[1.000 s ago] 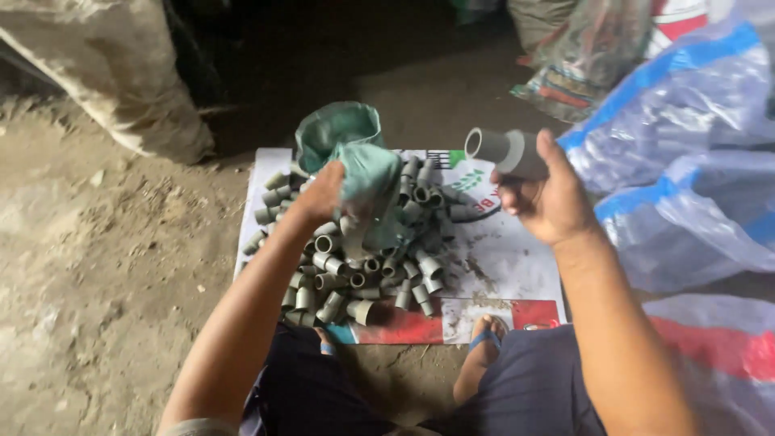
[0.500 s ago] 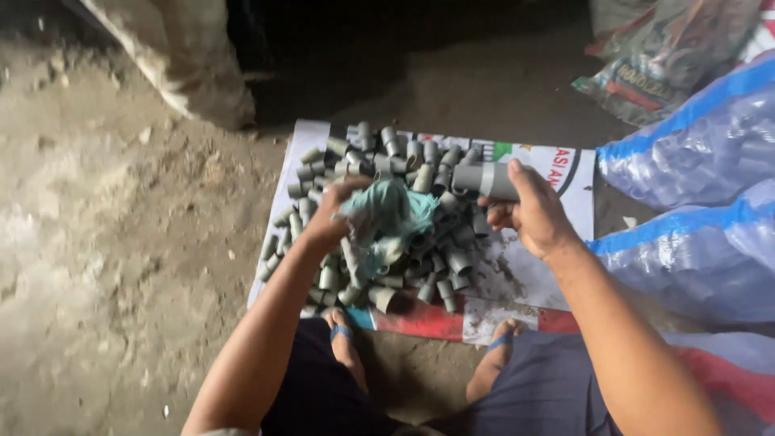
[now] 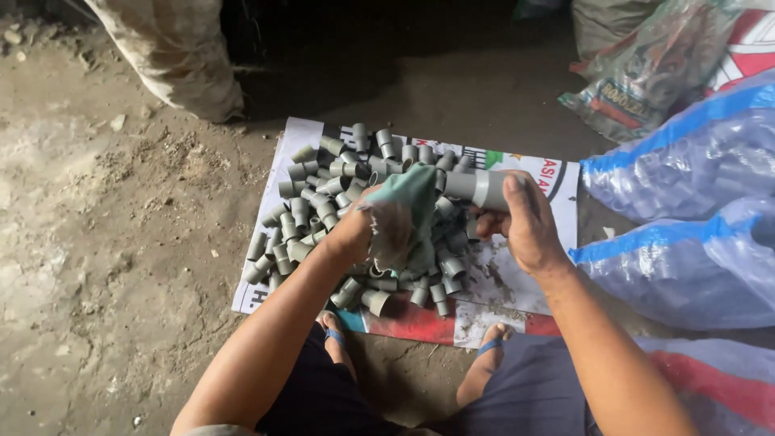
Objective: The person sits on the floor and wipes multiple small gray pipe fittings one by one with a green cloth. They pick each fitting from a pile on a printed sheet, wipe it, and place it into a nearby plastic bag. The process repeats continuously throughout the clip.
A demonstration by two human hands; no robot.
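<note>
— What's on the far left from where you're watching?

— Bare dirt floor (image 3: 97, 242), and a dusty sack (image 3: 173, 52) standing at the top left. Then comes the printed sheet (image 3: 517, 282) laid flat on the ground, with a heap of grey pipe fittings (image 3: 323, 202) piled on it, mostly short elbows and tees lying every which way.

— And the hands?

— I see the left hand (image 3: 359, 230) above the middle of the heap. Its fingers are curled tight around a green rag (image 3: 408, 214), bunching it; the cloth hangs down over the fittings and its upper edge reaches toward the piece in the other hand.

— Which piece is that?

— A grey fitting (image 3: 476, 187), held up over the right part of the heap, just beside the rag and touching it or nearly so; I can't tell which. The right hand (image 3: 525, 226) grips it from the right, fingers wrapped over its wide end, thumb underneath as far as I can make out.

— Anything lower down?

— Two feet in blue-strapped sandals (image 3: 335, 335) at the sheet's near edge, between the forearms.

— And to the right?

— Big clear plastic bags with blue stripes (image 3: 686, 218), bulging, lying against the sheet's right edge. Behind them, at the top right, another printed bag (image 3: 646, 81) lies crumpled.
</note>
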